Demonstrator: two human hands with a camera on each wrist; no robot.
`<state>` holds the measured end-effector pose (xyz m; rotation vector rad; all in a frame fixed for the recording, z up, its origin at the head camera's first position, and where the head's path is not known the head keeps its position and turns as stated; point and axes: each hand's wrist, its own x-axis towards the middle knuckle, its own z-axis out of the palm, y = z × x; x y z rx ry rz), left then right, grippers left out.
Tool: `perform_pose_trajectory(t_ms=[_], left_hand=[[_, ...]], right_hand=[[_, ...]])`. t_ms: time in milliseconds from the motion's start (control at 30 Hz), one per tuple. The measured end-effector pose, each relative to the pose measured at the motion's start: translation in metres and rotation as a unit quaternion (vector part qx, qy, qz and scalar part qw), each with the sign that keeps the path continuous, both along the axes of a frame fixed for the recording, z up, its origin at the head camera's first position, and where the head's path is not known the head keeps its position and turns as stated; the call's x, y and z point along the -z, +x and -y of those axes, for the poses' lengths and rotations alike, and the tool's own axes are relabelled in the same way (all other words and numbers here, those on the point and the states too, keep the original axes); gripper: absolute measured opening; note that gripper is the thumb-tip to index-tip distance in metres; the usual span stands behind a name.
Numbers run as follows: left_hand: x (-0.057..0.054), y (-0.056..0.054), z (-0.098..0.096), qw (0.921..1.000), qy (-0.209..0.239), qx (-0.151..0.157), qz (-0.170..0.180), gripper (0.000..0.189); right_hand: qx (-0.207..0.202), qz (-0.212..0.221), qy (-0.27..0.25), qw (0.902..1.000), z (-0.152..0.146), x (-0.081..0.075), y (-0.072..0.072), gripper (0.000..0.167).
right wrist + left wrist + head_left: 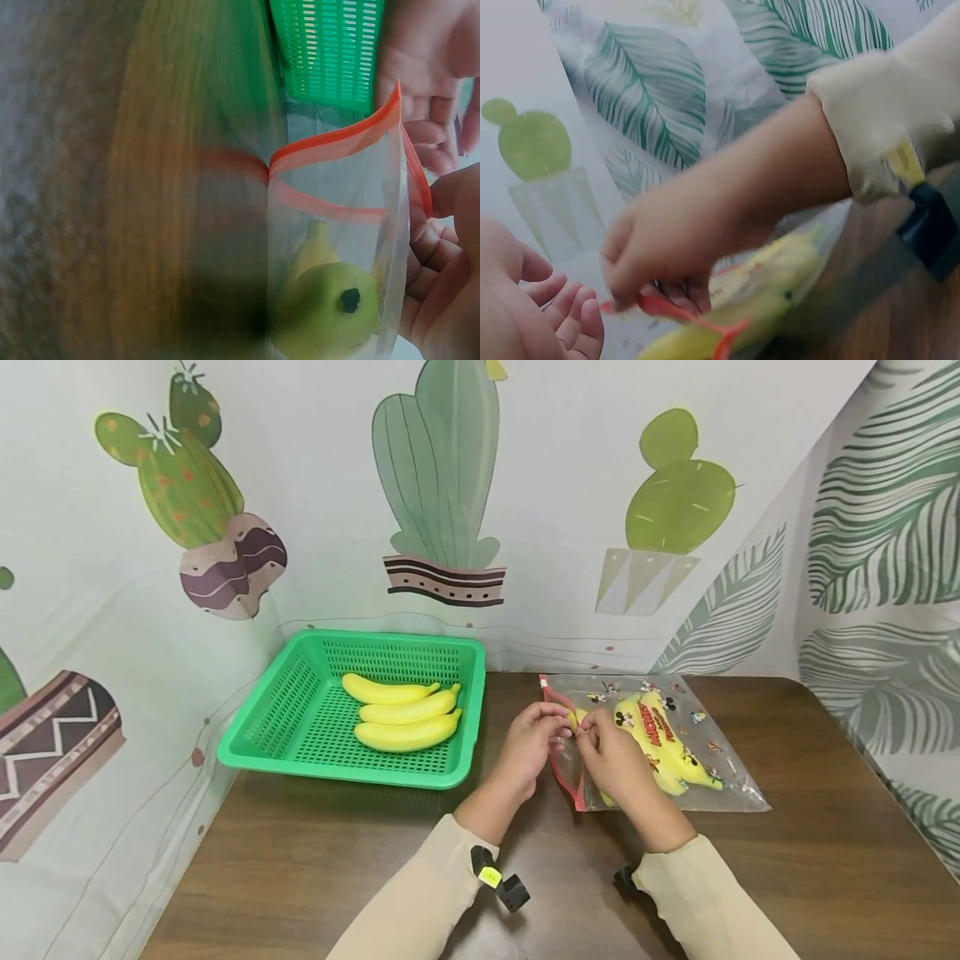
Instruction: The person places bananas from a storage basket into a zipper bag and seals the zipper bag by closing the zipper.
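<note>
A clear zip bag with a red zip strip and cartoon print lies on the table, its mouth toward the left. Yellow bananas show through its plastic. My right hand pinches the red edge of the mouth between thumb and fingers, as the left wrist view also shows. Close beside that edge is my left hand, fingers loosely bent. In the right wrist view the left hand stands apart from the strip, with nothing seen in it.
A green plastic basket stands to the left of the bag, with three bananas side by side in it. The brown wooden table backs onto a cactus-printed cloth. Black wrist cameras sit at both cuffs.
</note>
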<state>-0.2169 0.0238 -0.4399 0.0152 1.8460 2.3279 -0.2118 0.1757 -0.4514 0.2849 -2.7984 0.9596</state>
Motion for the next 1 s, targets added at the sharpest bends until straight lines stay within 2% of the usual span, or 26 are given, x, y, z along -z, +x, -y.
perform_pose_trajectory(t_ms=[367, 500, 700, 833, 1000], left_hand=[[-0.032, 0.016, 0.015, 0.9979, 0.012, 0.017, -0.062, 0.027], [-0.043, 0.020, 0.027, 0.9964, -0.002, 0.019, -0.082, 0.027], [-0.052, 0.021, 0.042, 0.9939, -0.025, 0.013, -0.107, 0.027], [-0.057, 0.020, 0.054, 0.9928, -0.043, 0.011, -0.111, 0.025], [-0.059, 0.017, 0.073, 0.9946, -0.046, -0.002, -0.093, 0.022]], right_hand=[[0.000, -0.004, -0.005, 1.0000, 0.000, -0.001, 0.000, 0.013], [-0.003, 0.000, -0.007, 1.0000, 0.000, 0.000, 0.000, 0.013], [-0.001, 0.001, -0.010, 1.0000, -0.001, 0.000, 0.000, 0.013], [-0.004, -0.004, -0.011, 0.9999, -0.001, 0.000, 0.000, 0.012], [-0.007, -0.008, -0.012, 0.9999, -0.002, 0.001, 0.000, 0.012]])
